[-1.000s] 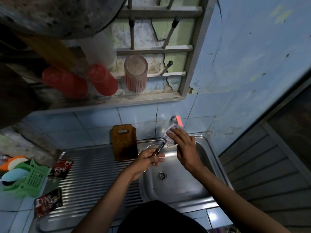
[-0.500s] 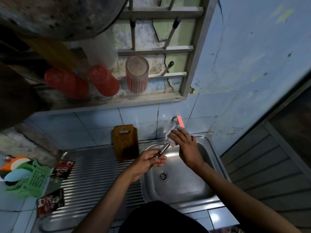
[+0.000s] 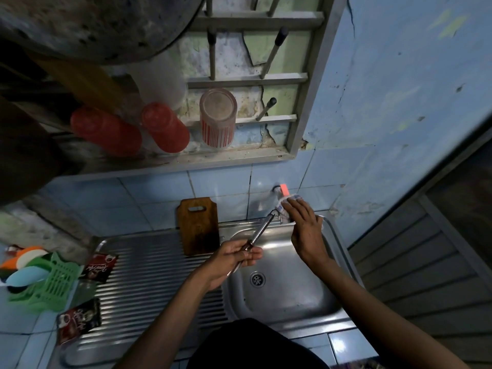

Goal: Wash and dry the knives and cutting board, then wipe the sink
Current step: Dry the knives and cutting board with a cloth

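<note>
Over the steel sink (image 3: 343,251), the left hand (image 3: 234,258) grips a knife (image 3: 259,231) by its handle, fingers curled round it, with the metal part slanting up and to the right toward the back rim of the basin. At the far end, the right hand (image 3: 303,225) grasps a checked cloth (image 3: 283,210) bunched round the tip of the knife, its fingers lying over the cloth and its thumb hidden beneath, so how tightly it clamps I cannot tell. Cloth and hand sit just below a wall tap (image 3: 279,190) with a red-orange handle. The drain (image 3: 257,278) lies in the basin floor, below and between the 2 hands.

A wooden cutting board (image 3: 198,225) stands upright against the tiled wall, at the back of the ribbed draining surface (image 3: 149,283), just left of the basin. Left of that, 2 dark red sachets (image 3: 99,267) lie near the edge of the ribbed steel, beside a green plastic basket (image 3: 50,283) holding coloured items.

On the window ledge above, 2 red cups (image 3: 165,127) lie on their sides next to an upturned striped glass (image 3: 218,117)
</note>
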